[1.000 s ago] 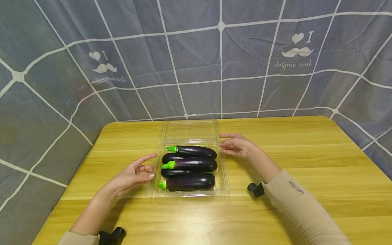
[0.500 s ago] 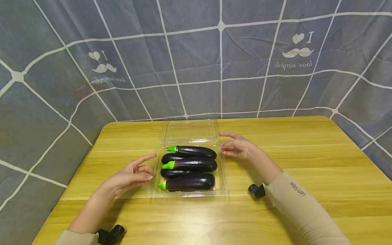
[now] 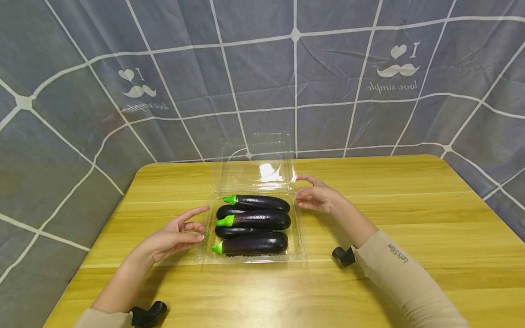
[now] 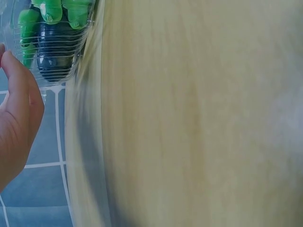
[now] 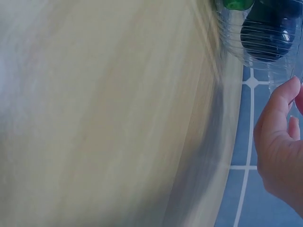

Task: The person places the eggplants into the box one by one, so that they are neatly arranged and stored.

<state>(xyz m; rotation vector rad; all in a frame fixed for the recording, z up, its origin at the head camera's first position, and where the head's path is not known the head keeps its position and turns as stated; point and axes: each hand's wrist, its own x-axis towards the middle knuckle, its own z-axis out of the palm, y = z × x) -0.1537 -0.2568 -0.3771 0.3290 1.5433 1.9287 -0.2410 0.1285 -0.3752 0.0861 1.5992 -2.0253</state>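
A clear plastic clamshell box (image 3: 254, 260) sits mid-table, its hinged lid (image 3: 254, 165) tilted up at the back. Several dark purple eggplants (image 3: 256, 243) with bright green caps lie stacked in its base. My left hand (image 3: 176, 234) is at the box's left side, index finger stretched to the rim and thumb near the side wall. On the right, my right hand (image 3: 317, 196) has its index fingertip at the lid's lower right edge, its other fingers bent beside the base rim. Both wrist views show the box's ribbed wall next to the left hand (image 4: 21, 104) and right hand (image 5: 281, 146).
The box stands on a yellow wood-grain table (image 3: 389, 205). Behind it and at both sides hangs a grey curtain (image 3: 262, 82) with white lines. Black wrist devices (image 3: 343, 256) are strapped at the beige sleeves (image 3: 406, 273).
The lid has swung up from lying back to a steeper tilt. My right index finger has shifted slightly with it at the lid's edge. The left hand and the eggplants stay put.
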